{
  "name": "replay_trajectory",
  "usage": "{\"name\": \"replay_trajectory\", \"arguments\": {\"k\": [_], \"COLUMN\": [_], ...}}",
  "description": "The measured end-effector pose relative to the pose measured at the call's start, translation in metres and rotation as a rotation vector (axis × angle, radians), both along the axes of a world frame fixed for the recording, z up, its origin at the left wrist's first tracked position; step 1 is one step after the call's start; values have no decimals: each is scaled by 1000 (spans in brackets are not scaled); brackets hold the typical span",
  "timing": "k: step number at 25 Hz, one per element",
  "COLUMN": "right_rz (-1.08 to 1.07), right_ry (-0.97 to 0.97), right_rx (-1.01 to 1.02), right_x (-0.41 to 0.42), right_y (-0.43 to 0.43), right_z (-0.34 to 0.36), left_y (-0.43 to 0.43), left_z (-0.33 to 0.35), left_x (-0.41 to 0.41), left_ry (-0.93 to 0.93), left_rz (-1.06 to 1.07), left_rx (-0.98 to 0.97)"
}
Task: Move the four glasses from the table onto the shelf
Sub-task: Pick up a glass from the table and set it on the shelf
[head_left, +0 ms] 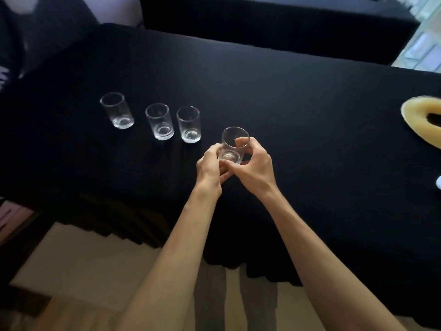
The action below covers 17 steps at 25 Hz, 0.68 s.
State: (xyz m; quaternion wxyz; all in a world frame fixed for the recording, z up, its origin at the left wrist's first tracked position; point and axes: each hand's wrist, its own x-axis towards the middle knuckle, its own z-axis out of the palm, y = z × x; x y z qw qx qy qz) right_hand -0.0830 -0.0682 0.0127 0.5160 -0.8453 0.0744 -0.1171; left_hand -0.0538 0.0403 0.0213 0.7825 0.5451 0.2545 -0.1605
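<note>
Three clear glasses stand upright in a row on the black-clothed table point(298, 111): a left glass point(117, 111), a middle glass point(160, 121) and a right glass point(189, 124). A fourth clear glass point(233, 143) sits nearer me, to the right of the row. Both hands wrap it: my left hand point(211, 167) presses its left side and base, my right hand point(253, 166) holds its right side with a finger over the rim. Whether its base touches the cloth is hidden by my fingers. No shelf is in view.
A yellowish ring-shaped object point(422, 120) lies at the table's right edge, with a small white thing point(438, 182) below it. A second dark surface point(274, 25) runs behind the table. Pale floor point(78, 266) shows below the draped front edge at left.
</note>
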Motion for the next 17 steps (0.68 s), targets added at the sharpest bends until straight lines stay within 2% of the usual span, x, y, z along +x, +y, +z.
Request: {"name": "replay_trajectory", "arguments": {"k": [4,9,14,17], "right_rz": [145,436,776,1004], "right_ry": [2,-40,-5,-5], "right_rx": [13,63,51,54], "right_x": [-44,-107,-187,-253], "right_y": [22,63,148,217], "right_z": [6,12,12,17], "left_y": [29,85,163,217], "left_z": [7,22,21,27], "left_x": [-54,-145,-270,-359], "left_ry": [-13,-56,-37,-48], "left_rz": [24,211,523,780], "left_rx": [23,96,120,132]}}
